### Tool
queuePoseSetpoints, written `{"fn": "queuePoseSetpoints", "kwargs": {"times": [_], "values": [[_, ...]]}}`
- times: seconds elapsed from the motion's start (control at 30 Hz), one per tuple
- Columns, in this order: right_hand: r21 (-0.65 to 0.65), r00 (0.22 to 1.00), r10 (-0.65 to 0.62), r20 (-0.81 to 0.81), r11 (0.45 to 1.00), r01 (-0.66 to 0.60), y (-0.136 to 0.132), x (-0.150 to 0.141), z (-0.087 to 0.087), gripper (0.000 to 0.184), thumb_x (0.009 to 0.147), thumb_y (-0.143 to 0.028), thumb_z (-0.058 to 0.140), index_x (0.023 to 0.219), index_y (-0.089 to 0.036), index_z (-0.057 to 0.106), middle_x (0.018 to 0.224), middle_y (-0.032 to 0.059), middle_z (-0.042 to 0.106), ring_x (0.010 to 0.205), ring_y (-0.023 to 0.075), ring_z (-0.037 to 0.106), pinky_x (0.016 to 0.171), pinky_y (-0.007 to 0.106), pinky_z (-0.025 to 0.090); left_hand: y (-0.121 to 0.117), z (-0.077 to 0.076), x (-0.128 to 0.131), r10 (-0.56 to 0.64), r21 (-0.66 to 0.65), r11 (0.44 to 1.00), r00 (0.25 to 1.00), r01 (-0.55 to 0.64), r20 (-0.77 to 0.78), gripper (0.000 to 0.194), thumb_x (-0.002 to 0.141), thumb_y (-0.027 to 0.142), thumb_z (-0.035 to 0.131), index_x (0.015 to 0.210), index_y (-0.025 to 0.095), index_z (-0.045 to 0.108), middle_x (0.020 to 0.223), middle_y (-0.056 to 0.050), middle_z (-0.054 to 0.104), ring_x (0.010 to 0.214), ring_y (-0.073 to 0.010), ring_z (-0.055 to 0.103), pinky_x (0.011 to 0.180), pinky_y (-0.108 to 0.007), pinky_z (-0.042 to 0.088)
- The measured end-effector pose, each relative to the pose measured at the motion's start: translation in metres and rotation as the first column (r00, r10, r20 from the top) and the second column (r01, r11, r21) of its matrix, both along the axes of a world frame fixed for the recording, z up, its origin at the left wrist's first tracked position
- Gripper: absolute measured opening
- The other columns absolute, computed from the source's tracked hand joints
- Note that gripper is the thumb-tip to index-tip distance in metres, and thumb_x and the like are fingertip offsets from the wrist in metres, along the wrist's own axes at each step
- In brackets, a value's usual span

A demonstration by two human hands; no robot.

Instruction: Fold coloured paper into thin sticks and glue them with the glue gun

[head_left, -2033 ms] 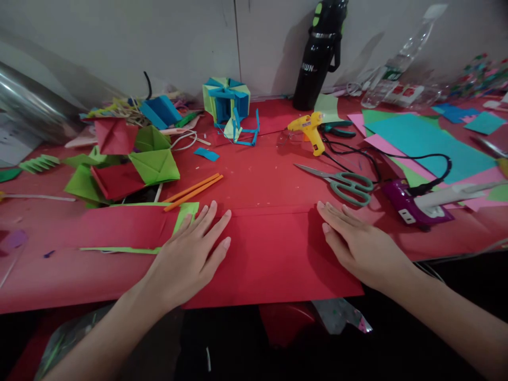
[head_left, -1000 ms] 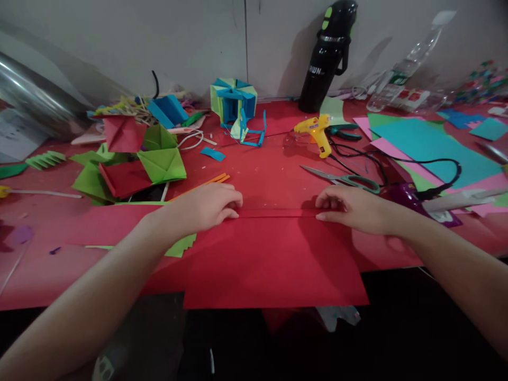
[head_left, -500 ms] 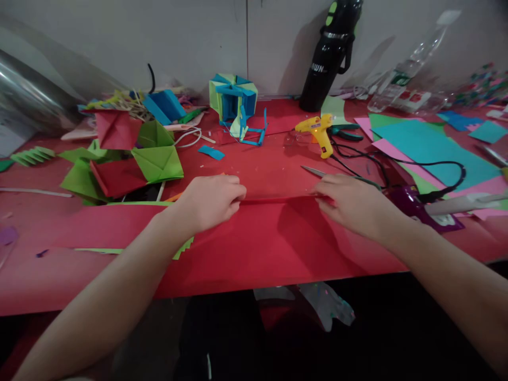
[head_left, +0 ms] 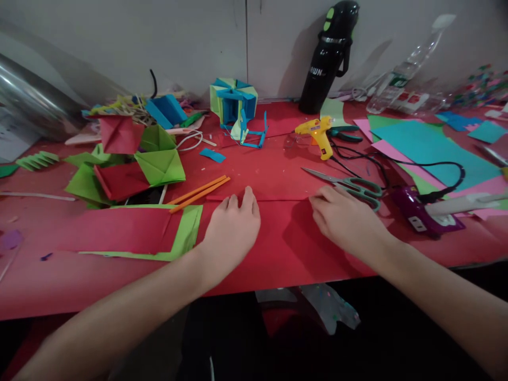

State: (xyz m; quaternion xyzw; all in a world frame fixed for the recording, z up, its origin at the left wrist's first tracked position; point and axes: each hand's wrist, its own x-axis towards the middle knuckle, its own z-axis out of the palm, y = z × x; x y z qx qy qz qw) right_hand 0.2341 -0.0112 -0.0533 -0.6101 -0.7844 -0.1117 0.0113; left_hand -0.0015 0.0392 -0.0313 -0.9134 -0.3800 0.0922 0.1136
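Observation:
A sheet of red paper lies on the red-covered table, with a narrow folded strip along its far edge. My left hand is bent over the left part of that strip, its fingers close together and pressing on the paper. At the strip's right end, my right hand has its fingers curled onto the paper; the thumb is mostly hidden. Just beyond the right hand lie grey-green-handled scissors. The sheet's outline blends into the red table cover.
Left are two orange strips, red and green paper and folded paper shapes. Behind stand a blue-yellow paper model and black bottle. Right are a yellow glue gun, purple power strip and coloured sheets.
From flat on the sheet, my hands have curled onto its far edge and rolled the fold over. My left hand has since slid right along it. The sheet no longer overhangs the table front.

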Motion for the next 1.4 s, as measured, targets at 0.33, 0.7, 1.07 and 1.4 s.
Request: {"fn": "queuePoseSetpoints", "kwargs": {"times": [0.33, 0.7, 1.07, 1.4], "values": [[-0.069, 0.938, 0.118, -0.325, 0.987, -0.148, 0.004, -0.032, -0.027, 0.06, 0.094, -0.014, 0.036, 0.152, -0.002, 0.038, 0.159, 0.0212, 0.038, 0.15, 0.0314, 0.029, 0.121, 0.053, 0.031, -0.004, -0.028, 0.017, -0.069, -0.115, 0.987, 0.947, 0.11, 0.315, 0.058, 0.098, 0.033, 0.039, 0.147, 0.002, 0.044, 0.158, -0.023, 0.037, 0.148, -0.0382, 0.032, 0.122, -0.055, 0.025], [-0.174, 0.904, 0.12, -0.409, 0.963, -0.206, 0.008, -0.016, -0.02, 0.056, 0.103, -0.03, 0.031, 0.157, -0.016, 0.034, 0.163, 0.012, 0.03, 0.153, 0.0247, 0.022, 0.123, 0.053, 0.025, 0.005, -0.028, 0.003, 0.009, -0.286, 0.954, 0.95, 0.085, 0.313, 0.068, 0.101, 0.05, 0.034, 0.159, 0.016, 0.026, 0.168, -0.014, 0.014, 0.153, -0.0442, 0.013, 0.118, -0.069, 0.018], [-0.182, 0.93, -0.011, -0.367, 0.982, -0.06, -0.009, 0.015, -0.022, 0.061, 0.104, -0.045, 0.033, 0.156, -0.013, 0.035, 0.162, 0.0157, 0.033, 0.152, 0.0264, 0.024, 0.123, 0.052, 0.028, 0.008, -0.023, -0.034, 0.099, -0.352, 0.936, 0.957, 0.003, 0.272, 0.068, 0.101, 0.059, 0.029, 0.162, 0.03, 0.016, 0.17, -0.003, 0.006, 0.154, -0.0437, 0.005, 0.118, -0.07, 0.019], [-0.115, 0.968, -0.055, -0.246, 0.993, 0.027, -0.018, 0.03, -0.028, 0.067, 0.103, -0.049, 0.032, 0.151, -0.004, 0.041, 0.16, 0.02, 0.035, 0.15, 0.0287, 0.028, 0.122, 0.049, 0.029, 0.009, -0.021, -0.037, 0.144, -0.369, 0.928, 0.965, -0.055, 0.22, 0.069, 0.099, 0.067, 0.026, 0.161, 0.039, 0.014, 0.17, 0.0, 0.001, 0.153, -0.0461, 0.004, 0.116, -0.074, 0.015]]}}
